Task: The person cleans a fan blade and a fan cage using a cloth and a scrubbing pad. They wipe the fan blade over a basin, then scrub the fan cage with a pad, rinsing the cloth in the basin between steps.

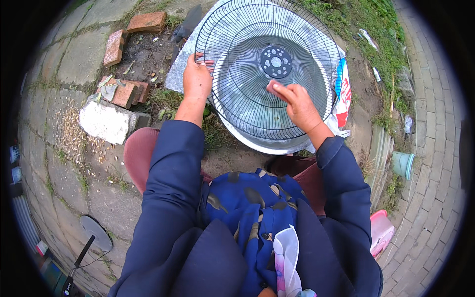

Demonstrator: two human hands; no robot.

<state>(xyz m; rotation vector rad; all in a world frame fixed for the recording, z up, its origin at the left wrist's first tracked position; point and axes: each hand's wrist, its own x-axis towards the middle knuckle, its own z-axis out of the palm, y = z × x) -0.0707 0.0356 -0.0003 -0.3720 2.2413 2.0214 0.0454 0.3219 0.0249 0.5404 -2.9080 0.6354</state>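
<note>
A black wire fan guard [237, 107] with a round hub plate [276, 62] lies over a wide metal basin [256, 144] holding greyish water. My left hand [199, 78] grips the guard's left rim, its fingers showing through the wires. My right hand [298, 104] holds a small pinkish pad [276, 92], perhaps a sponge or cloth, against the wires just below the hub. How much of the guard is under water cannot be told. The basin stands beside a pale stone slab [177, 76].
Bricks [115, 47] and a white-faced block [107, 120] lie at the left. A fan base with its pole [95, 234] stands lower left. A plastic bag [343, 92] touches the basin's right side. Farther right are a green bucket [402, 165] and a pink basin [381, 232].
</note>
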